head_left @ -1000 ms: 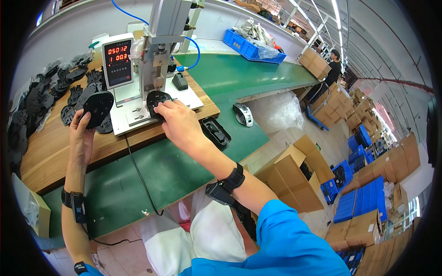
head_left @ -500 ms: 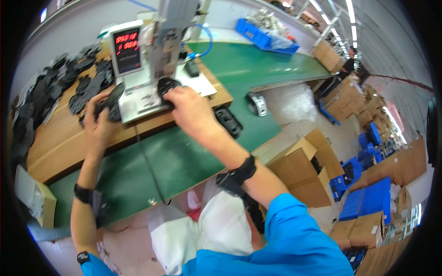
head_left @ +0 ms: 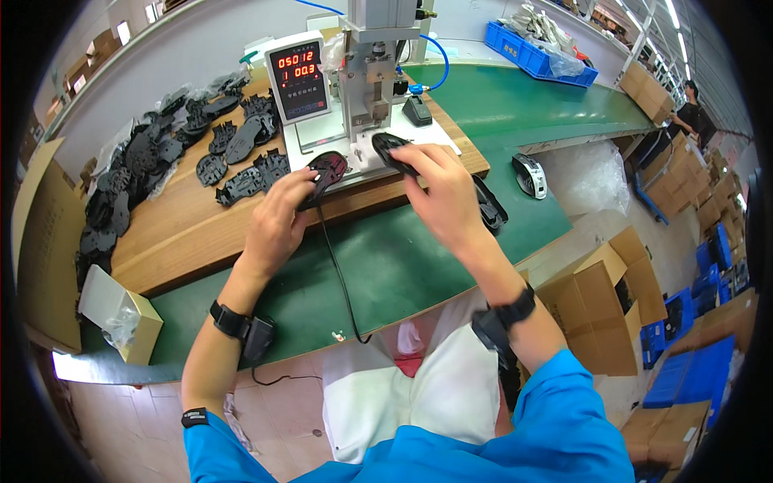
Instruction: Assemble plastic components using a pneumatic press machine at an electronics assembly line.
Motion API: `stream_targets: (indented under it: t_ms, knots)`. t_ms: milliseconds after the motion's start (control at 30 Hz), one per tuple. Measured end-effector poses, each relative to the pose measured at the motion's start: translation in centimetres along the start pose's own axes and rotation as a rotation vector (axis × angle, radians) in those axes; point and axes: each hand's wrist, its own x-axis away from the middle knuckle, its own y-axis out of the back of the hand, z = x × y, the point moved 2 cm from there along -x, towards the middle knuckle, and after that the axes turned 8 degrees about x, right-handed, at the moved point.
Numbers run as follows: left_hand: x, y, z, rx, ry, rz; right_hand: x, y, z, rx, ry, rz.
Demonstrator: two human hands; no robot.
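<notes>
My left hand [head_left: 278, 213] is closed on a black plastic mouse shell [head_left: 326, 173], its hollow inside turned up, at the front left edge of a white press plate [head_left: 306, 138]. In my right hand [head_left: 443, 189] is another dark mouse shell [head_left: 390, 148], pinched at its right side over the plate's front. The two shells are apart, on either side of the press's metal column [head_left: 366, 88]. A digital display box [head_left: 299, 76] with red figures stands left of the column. Further right lie a black shell part [head_left: 491, 205] and a silver-and-black computer mouse [head_left: 529, 175].
Many black plastic parts [head_left: 137, 153] are heaped on the left of a wooden board [head_left: 161, 249]. A small open box [head_left: 133, 322] sits at the green table's left end. A blue crate [head_left: 539, 56] is at the back right; an open carton [head_left: 600, 306] stands beyond the table's edge.
My left hand has brought its shell rightward from beside the plate to its front edge. My right hand has drawn its shell rightward, away from the column. The view has swung left.
</notes>
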Motion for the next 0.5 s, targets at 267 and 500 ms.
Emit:
stream_targets:
  t_ms: [267,500]
  knots:
    - [-3.5,-1.9,-4.0,-0.306,-0.147,0.196,19.6,12.5,4.0,0.160,-0.197,-0.084]
    - [-6.9,-7.0,-3.6,-0.451,-0.073,0.235,42.0,16.7,0.9,0.287,-0.926,0.205]
